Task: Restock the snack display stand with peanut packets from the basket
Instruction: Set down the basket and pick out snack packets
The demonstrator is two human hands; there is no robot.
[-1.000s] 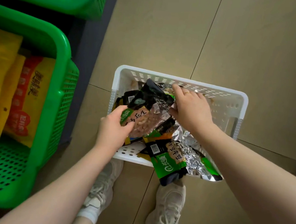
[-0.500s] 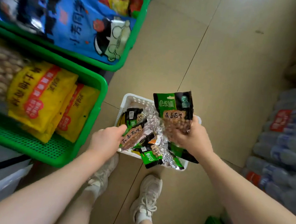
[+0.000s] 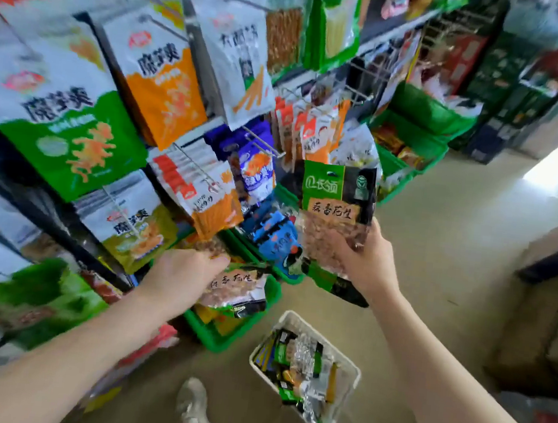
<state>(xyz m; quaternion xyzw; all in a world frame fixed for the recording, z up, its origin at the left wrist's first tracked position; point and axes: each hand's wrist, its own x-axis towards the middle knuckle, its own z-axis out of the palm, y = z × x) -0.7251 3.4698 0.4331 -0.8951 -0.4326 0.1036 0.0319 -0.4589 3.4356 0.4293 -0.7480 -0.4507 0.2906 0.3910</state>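
Display stand (image 3: 195, 75): fills the left and top of the view, with rows of hanging snack bags on wire pegs and green bins along its base.
Floor (image 3: 439, 249): beige tiles, right of the stand.
White basket (image 3: 350, 374): on the floor near a shoe (image 3: 195, 409), below the right forearm; more green-and-black peanut packets and foil wrappers lie jumbled in it.
Lower green bin (image 3: 222, 339): at the foot of the stand, just left of the basket.
Right hand (image 3: 365, 258): raised in front of the stand, fingers curled round the lower part of an upright peanut packet (image 3: 337, 200), its green-and-black header uppermost.
Left hand (image 3: 181, 273): lower, over the green bin, gripping a second peanut packet (image 3: 235, 286) that lies tilted, partly blurred.
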